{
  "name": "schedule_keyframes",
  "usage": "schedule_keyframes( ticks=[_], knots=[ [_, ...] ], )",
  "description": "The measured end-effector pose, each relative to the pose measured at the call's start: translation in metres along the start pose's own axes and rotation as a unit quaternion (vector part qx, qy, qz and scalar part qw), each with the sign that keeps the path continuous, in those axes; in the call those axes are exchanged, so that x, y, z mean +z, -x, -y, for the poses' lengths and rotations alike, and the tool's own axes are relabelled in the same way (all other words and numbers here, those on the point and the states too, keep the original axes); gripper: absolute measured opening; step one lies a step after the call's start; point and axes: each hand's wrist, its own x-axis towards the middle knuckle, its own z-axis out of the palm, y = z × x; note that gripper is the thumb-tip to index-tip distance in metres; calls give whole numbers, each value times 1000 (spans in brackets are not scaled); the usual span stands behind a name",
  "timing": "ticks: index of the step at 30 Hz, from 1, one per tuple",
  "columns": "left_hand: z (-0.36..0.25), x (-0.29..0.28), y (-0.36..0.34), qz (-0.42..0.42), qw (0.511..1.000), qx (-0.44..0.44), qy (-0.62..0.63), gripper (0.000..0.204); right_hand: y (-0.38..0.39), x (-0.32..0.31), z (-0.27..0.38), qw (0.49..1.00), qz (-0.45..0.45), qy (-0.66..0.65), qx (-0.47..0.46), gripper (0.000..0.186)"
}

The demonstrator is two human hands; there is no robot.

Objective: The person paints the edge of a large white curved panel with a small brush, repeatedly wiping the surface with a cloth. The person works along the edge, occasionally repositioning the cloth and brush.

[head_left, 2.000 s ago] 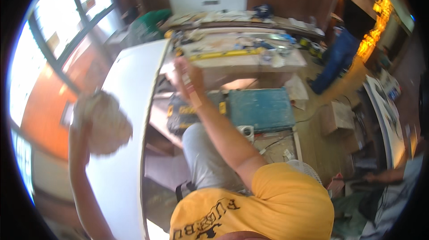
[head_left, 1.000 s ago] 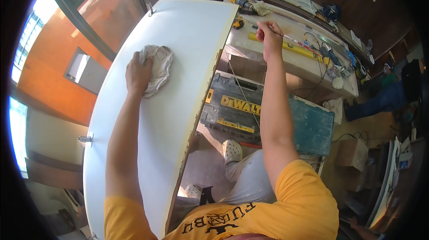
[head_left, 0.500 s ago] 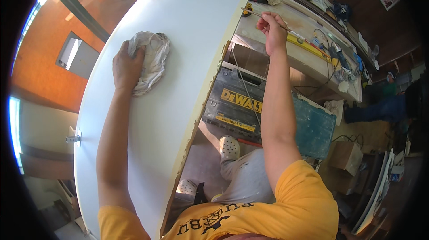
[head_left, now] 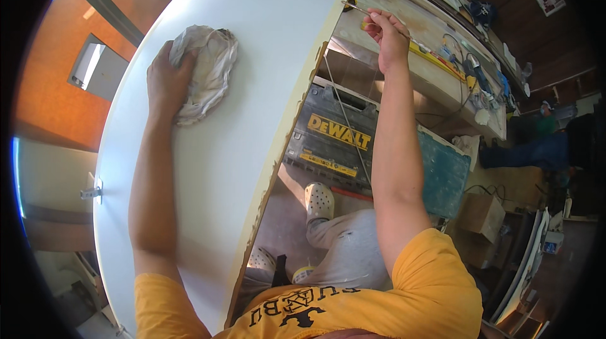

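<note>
My left hand point(head_left: 165, 79) presses a crumpled white rag point(head_left: 207, 69) flat against a large white panel point(head_left: 246, 42) that stands on edge in front of me. My right hand point(head_left: 385, 28) reaches out over the panel's cream edge and pinches a thin metal-handled tool point(head_left: 357, 8), held above the workbench point(head_left: 435, 77). A thin cord hangs down from near that hand toward the floor.
A black and yellow tool case point(head_left: 334, 140) lies under the bench beside a teal box point(head_left: 442, 175). The bench holds a yellow level point(head_left: 435, 61), cables and small tools. Another person point(head_left: 530, 146) sits at the far right. Cardboard boxes point(head_left: 483, 213) stand on the floor.
My left hand has carried the rag up to the white panel and keeps it there. My right hand stays raised over the bench with the thin tool.
</note>
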Motion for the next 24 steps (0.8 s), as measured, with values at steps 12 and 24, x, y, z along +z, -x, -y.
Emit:
schedule_keyframes(
  ticks=[12,24],
  knots=[
    [1,-6,6,21,1000,5,15,64,17,2,4,999,8,53,-6,18],
    [-6,-12,9,39,999,-10,27,72,16,-12,21,1000,13,20,-5,19]
  ],
)
